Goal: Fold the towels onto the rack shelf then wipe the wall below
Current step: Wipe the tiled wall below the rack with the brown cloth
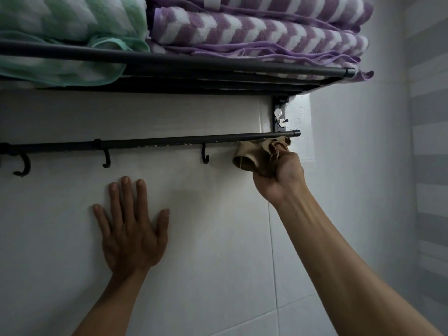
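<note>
A green-and-white folded towel (72, 23) and a stack of purple-and-white chevron towels (261, 30) lie on the black rack shelf (194, 63) at the top. Below it a black rail (169, 141) runs along the white tiled wall (218, 238). My right hand (282, 175) grips a crumpled tan cloth (257, 154) and holds it against the rail's right end, near the bracket (280, 115). My left hand (132, 226) lies flat on the wall under the rail, fingers spread and straight.
Three black hooks (106, 156) hang from the rail to the left of the cloth. A side wall (424, 141) with grey and white stripes closes in on the right. A corner of the green towel droops over the shelf's front bar.
</note>
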A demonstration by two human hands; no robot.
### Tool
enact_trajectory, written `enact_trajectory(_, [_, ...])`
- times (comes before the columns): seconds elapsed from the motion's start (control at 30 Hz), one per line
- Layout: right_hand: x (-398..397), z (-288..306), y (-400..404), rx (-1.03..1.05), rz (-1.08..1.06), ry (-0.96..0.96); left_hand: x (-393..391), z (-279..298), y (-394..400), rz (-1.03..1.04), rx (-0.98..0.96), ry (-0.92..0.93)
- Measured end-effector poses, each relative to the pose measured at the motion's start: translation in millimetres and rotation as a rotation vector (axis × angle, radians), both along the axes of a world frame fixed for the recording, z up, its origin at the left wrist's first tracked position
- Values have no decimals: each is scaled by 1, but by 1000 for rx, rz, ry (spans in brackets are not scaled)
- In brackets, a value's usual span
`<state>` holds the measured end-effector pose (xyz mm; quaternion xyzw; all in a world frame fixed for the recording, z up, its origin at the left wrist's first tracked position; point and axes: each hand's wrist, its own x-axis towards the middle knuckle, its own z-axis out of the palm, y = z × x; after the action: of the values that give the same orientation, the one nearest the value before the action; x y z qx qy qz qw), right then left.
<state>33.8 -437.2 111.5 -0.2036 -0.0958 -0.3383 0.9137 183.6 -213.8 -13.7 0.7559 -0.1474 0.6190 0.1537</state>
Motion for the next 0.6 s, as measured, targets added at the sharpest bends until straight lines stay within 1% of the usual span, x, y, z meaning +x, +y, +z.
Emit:
enact_trajectory(0.13, [-7, 13, 5, 79, -34, -28, -1, 1, 0, -9, -1, 7])
enact_trajectory(0.2, [-8, 17, 13, 93, -68, -7, 0, 1, 0, 2, 3, -6])
enact_trajectory(0.33, [-6, 6, 23, -14, -27, 32, 1, 0, 0, 19, 6, -29])
enact_trajectory(0.4, [-5, -1, 21, -16, -33, 50, 1, -1, 0, 19, 6, -26])
enact_trajectory(0.53, [-8, 6, 19, 82, -106, 20, 0, -1, -2, -1, -4, -15])
enact_trajectory(0.6, [-7, 13, 24, 94, -124, 27, 0, -1, -1, 15, 0, -30])
